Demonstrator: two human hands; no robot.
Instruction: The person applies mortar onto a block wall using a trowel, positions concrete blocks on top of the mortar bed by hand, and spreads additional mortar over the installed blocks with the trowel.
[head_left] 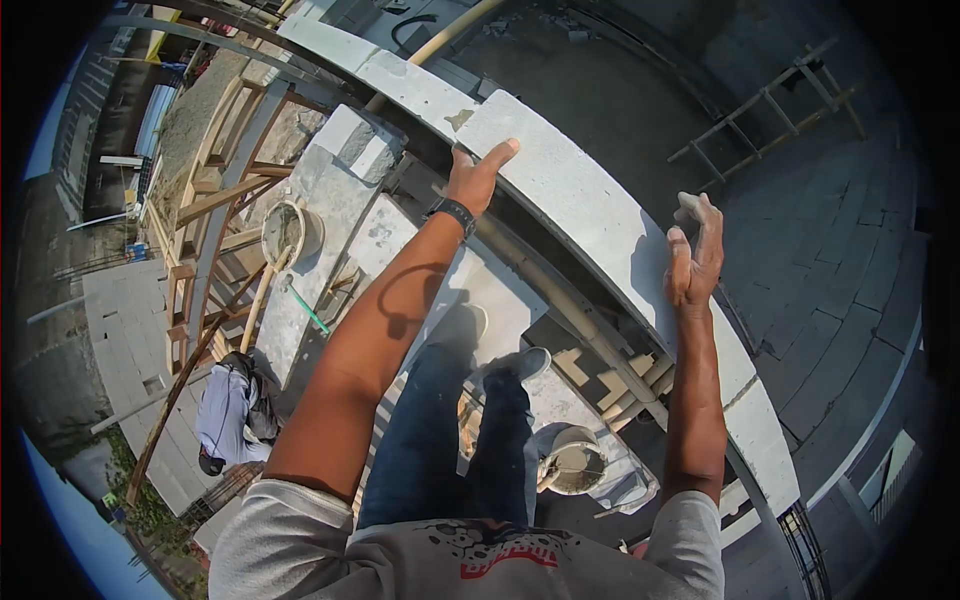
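Observation:
A long white block lies on top of a wall of similar blocks, its left end meeting the neighbouring block. My left hand, with a dark watch on the wrist, grips the block's near edge. Its thumb rests on the top face; most of the other fingers are hidden. Above the right part of the wall my right hand is raised, its dusty fingers loosely bent and apart, holding nothing. Its shadow falls on the block beside it.
Below me, a scaffold platform carries my feet. Mortar buckets stand left and right. Cut blocks lie at the upper left. A co-worker bends far below. A ladder is beyond the wall.

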